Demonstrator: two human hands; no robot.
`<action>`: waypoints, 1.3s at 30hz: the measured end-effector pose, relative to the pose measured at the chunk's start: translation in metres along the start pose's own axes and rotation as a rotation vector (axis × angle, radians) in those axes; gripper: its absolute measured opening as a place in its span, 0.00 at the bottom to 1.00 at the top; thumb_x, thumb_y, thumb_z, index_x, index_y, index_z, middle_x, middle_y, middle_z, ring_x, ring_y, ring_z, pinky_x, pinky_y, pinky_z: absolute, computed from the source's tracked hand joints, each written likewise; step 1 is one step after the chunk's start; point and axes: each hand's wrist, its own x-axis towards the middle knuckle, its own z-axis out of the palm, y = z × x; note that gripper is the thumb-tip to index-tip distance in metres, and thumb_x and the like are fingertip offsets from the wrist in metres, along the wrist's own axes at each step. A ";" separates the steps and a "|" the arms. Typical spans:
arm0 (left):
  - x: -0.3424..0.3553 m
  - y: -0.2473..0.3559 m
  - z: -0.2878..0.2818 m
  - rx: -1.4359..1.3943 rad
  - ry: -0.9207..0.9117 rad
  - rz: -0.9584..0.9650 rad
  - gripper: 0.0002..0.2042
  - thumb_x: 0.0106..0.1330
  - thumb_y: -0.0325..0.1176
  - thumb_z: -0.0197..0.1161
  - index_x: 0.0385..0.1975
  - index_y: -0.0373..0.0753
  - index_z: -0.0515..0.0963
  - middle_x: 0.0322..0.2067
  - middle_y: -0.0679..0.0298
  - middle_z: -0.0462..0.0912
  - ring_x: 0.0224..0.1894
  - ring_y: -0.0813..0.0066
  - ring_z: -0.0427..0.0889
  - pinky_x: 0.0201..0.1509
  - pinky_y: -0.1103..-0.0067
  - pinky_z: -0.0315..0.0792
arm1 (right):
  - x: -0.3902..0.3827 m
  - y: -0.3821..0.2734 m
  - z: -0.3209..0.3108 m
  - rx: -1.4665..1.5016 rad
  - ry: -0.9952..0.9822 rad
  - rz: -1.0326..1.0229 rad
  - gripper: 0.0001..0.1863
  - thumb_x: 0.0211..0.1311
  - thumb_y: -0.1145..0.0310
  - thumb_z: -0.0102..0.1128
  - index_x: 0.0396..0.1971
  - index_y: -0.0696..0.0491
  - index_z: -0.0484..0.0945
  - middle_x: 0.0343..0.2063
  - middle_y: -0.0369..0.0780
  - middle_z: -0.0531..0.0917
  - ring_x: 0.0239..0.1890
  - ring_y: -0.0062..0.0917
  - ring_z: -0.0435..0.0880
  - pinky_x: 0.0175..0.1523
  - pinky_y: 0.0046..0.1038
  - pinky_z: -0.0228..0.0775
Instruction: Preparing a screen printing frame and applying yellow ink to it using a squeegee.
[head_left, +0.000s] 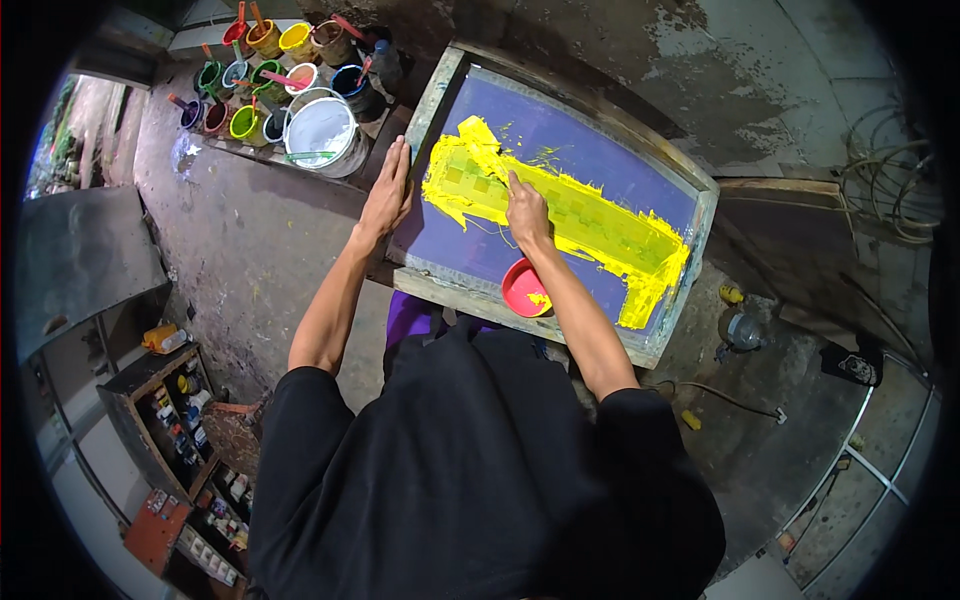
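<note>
A silk-screen frame (430, 103) with wooden sides and purple-blue mesh (600, 145) lies tilted in front of me. Thick yellow ink (590, 215) spreads in a broad band across the mesh, over a patterned strip. My left hand (386, 195) rests with straight fingers along the frame's left side. Over the ink, my right hand (528, 210) is closed, its index finger pointing forward. A yellow-coated piece (480, 138) extends ahead of that finger; whether the hand grips it is unclear. Near the frame's front side sits a red bowl (522, 287) with some yellow ink inside.
Several open paint pots (265, 38) with sticks crowd a stand at the back left. A large white bucket (322, 130) stands closest to the frame. Shelves (170, 410) of small bottles are at lower left. A clear bottle (743, 332) and a hose (735, 398) lie to the right.
</note>
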 end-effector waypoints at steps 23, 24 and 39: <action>-0.003 0.001 0.006 -0.064 0.016 -0.005 0.34 0.62 0.19 0.54 0.69 0.27 0.50 0.71 0.42 0.49 0.72 0.45 0.53 0.75 0.67 0.53 | 0.071 -0.018 -0.133 -0.371 -0.347 -0.142 0.15 0.57 0.69 0.60 0.45 0.49 0.85 0.35 0.52 0.85 0.36 0.46 0.85 0.45 0.43 0.78; -0.003 0.001 0.006 -0.064 0.019 -0.008 0.34 0.62 0.19 0.54 0.69 0.27 0.50 0.71 0.42 0.49 0.72 0.45 0.53 0.75 0.67 0.53 | 0.073 -0.020 -0.128 -0.393 -0.371 -0.156 0.15 0.57 0.69 0.60 0.45 0.49 0.85 0.35 0.52 0.85 0.36 0.46 0.85 0.45 0.43 0.78; -0.005 0.002 0.007 -0.066 0.017 0.007 0.34 0.61 0.18 0.52 0.69 0.27 0.50 0.71 0.41 0.49 0.72 0.44 0.52 0.75 0.67 0.52 | 0.084 -0.032 -0.110 -0.290 -0.336 -0.204 0.13 0.55 0.71 0.59 0.39 0.54 0.86 0.32 0.55 0.84 0.36 0.50 0.85 0.43 0.44 0.77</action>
